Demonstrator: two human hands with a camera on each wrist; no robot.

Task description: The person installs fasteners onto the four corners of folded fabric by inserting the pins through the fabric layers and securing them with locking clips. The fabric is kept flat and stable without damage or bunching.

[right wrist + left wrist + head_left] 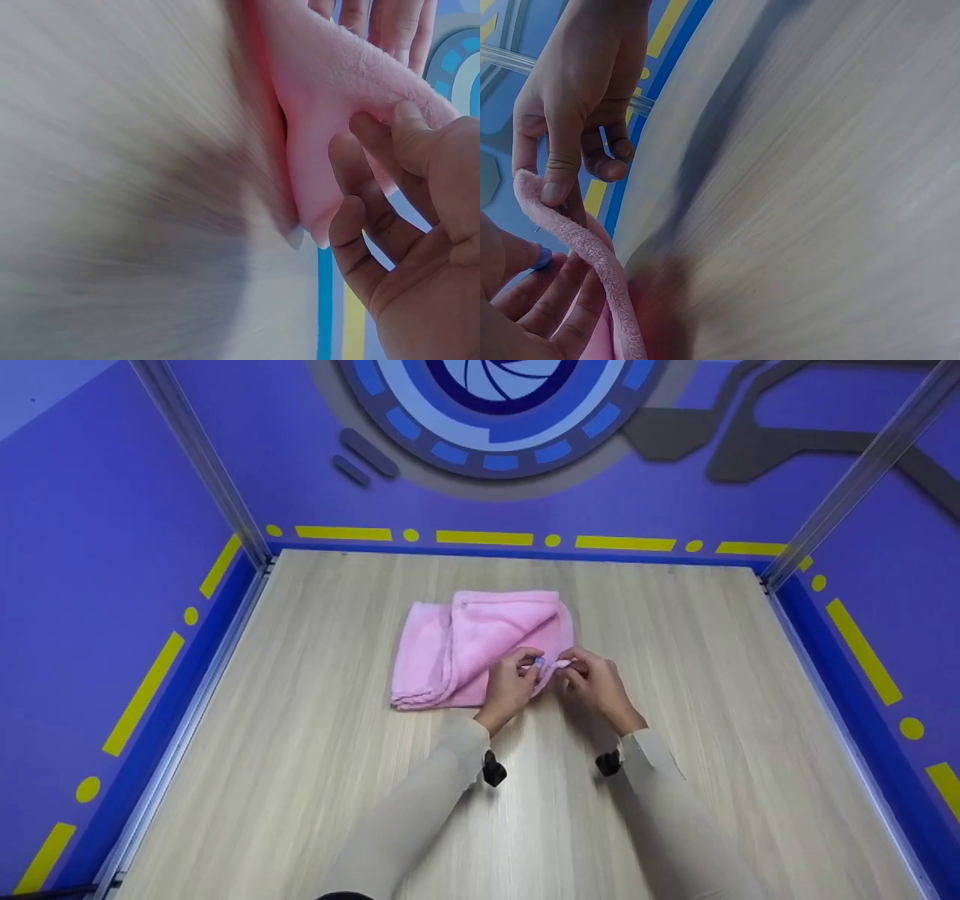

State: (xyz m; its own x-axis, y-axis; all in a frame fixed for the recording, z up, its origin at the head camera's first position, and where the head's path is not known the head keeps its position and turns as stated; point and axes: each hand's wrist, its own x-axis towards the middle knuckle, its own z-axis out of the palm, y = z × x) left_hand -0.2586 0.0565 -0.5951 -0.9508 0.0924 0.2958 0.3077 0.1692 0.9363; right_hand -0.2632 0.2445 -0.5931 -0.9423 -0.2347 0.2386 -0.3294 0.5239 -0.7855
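Note:
A folded pink plush cloth (487,637) lies on the wooden table, one flap turned back across its top. My right hand (598,682) pinches its near right edge between thumb and fingers, lifting that edge into a narrow raised strip (592,247). Just left of it, my left hand (512,686) pinches a small blue piece (542,257) between thumb and forefinger; I cannot tell its kind. A thin dark tip shows close to the strip, above the blue piece. The left hand's other fingers (577,307) lie extended behind the cloth edge.
The wooden table top (300,780) extends around the cloth. Purple-blue panels (97,585) with yellow marks stand along its left, back and right sides, with metal posts (202,457) at the back corners. A dark wrist device (493,769) sits at the left cuff.

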